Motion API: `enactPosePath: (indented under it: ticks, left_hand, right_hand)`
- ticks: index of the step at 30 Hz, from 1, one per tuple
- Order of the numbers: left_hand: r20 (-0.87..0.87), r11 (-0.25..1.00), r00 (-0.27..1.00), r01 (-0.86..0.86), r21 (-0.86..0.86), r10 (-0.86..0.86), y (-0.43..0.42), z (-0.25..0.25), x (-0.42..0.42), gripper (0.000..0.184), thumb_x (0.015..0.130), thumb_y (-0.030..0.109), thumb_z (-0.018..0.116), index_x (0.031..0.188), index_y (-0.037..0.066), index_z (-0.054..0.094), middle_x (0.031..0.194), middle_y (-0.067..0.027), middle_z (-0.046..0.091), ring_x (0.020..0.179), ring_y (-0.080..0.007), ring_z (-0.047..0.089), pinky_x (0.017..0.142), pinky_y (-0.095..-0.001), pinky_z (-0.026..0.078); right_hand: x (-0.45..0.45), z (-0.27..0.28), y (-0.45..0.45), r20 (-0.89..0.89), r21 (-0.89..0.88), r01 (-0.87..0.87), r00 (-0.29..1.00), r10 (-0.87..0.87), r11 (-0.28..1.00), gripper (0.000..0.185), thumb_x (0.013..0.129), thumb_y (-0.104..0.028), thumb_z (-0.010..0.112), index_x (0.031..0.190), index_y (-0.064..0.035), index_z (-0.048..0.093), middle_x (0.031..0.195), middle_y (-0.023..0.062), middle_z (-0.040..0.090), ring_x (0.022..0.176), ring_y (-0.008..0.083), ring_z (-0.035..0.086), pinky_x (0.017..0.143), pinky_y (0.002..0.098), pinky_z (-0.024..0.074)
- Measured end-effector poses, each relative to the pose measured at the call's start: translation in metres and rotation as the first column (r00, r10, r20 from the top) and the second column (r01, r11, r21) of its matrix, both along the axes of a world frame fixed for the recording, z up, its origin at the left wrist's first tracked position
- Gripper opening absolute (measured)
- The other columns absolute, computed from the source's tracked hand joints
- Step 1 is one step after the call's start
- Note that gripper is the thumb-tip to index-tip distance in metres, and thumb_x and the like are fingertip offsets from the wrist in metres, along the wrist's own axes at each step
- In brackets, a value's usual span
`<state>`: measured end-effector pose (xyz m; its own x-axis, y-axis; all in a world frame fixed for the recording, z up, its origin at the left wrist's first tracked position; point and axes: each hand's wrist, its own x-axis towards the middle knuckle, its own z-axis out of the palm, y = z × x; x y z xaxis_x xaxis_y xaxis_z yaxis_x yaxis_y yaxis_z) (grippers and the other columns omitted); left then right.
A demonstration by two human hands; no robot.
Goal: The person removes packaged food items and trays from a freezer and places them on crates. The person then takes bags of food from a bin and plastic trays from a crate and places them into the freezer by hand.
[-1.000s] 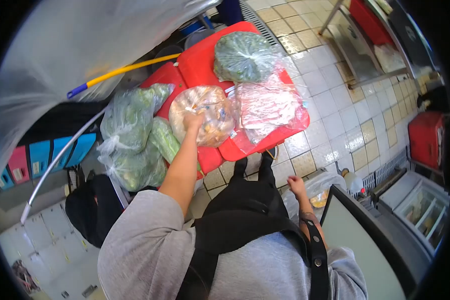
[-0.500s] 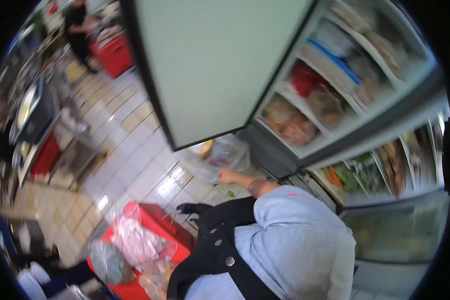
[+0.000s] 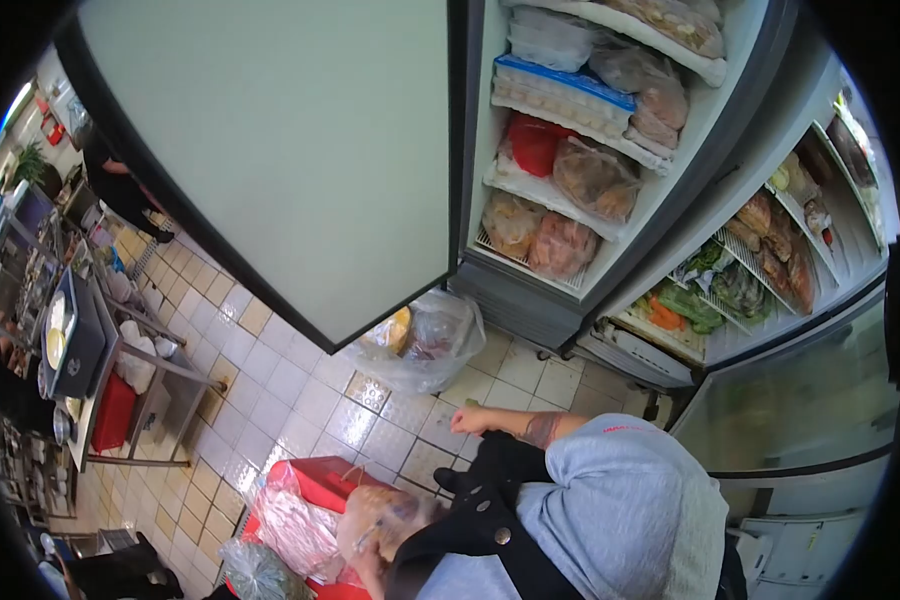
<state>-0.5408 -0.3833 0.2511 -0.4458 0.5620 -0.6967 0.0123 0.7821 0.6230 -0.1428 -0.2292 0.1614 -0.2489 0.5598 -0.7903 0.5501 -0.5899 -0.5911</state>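
Note:
My left hand is closed on a clear plastic bag with pale brown contents, held at the edge of a red crate. Part of that hand is hidden by the bag and my dark apron. In the crate sit another plastic bag with pinkish-white contents and a bag of greyish-green contents. My right hand hangs over the floor tiles with its fingers curled in, and I see nothing in it. Just beyond it, a large clear plastic bag with yellow and dark contents rests on the floor.
An open fridge door stands ahead. Shelves of the upright fridge hold bagged food. Beside it, another open fridge holds vegetables and meat, its glass door swung out at right. A metal table and a person are at left.
My right hand has drawn back from the large bag on the floor. My left hand has come into view with the brown-filled bag, now raised in the crate. My view has turned right.

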Motion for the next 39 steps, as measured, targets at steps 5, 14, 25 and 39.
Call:
enactPosePath:
  ticks: [5, 14, 25, 39]
  left_hand:
    - [-0.135, 0.802, 0.801, 0.594, 0.054, -0.584, 0.097, 0.066, 0.114, 0.02, 0.075, 0.014, 0.065, 0.083, -0.003, 0.06, 0.058, -0.008, 0.057, 0.055, -0.0232, 0.056, 0.047, -0.0341, 0.041]
    - [-0.525, 0.035, 0.133, 0.981, 0.192, -0.841, 0.274, 0.254, 0.358, 0.012, 0.074, 0.014, 0.058, 0.077, 0.003, 0.06, 0.065, -0.0215, 0.056, 0.06, -0.0347, 0.056, 0.057, -0.0401, 0.043]
    - [-0.872, -0.721, -0.094, 0.609, 0.331, -0.48, 0.379, 0.332, 0.632, 0.007, 0.067, -0.001, 0.057, 0.073, 0.004, 0.058, 0.062, -0.0162, 0.054, 0.062, -0.0389, 0.054, 0.062, -0.0407, 0.046]
    - [0.007, 0.174, 0.316, 0.503, 0.846, -0.949, 0.477, 0.101, 0.679, 0.097, 0.063, 0.01, 0.075, 0.14, 0.004, 0.017, 0.136, -0.0197, 0.029, 0.126, -0.029, 0.032, 0.103, -0.0397, 0.028]
  right_hand:
    - [0.018, 0.011, -0.014, -0.219, -0.369, 0.359, 0.863, -0.456, 0.857, 0.065, 0.082, -0.054, 0.057, 0.132, -0.0143, 0.04, 0.124, 0.0088, 0.048, 0.112, 0.0262, 0.047, 0.081, 0.0402, 0.0465]
    - [0.129, 0.017, 0.012, -0.87, -0.478, 0.273, -0.018, -0.493, 0.835, 0.09, 0.071, -0.069, 0.055, 0.142, -0.0211, 0.026, 0.144, 0.0083, 0.03, 0.129, 0.0342, 0.034, 0.097, 0.0607, 0.0347]
    - [0.313, 0.145, 0.136, -0.878, -0.454, 0.89, -0.439, -0.194, 0.041, 0.044, 0.09, -0.03, 0.054, 0.127, -0.008, 0.046, 0.126, 0.0096, 0.051, 0.113, 0.0237, 0.052, 0.094, 0.0398, 0.0464]
    - [0.378, 0.137, 0.207, -0.77, -0.624, 0.718, -0.632, 0.086, -0.309, 0.037, 0.088, -0.023, 0.057, 0.12, -0.0064, 0.048, 0.114, 0.0098, 0.056, 0.101, 0.0238, 0.058, 0.085, 0.0376, 0.0521]
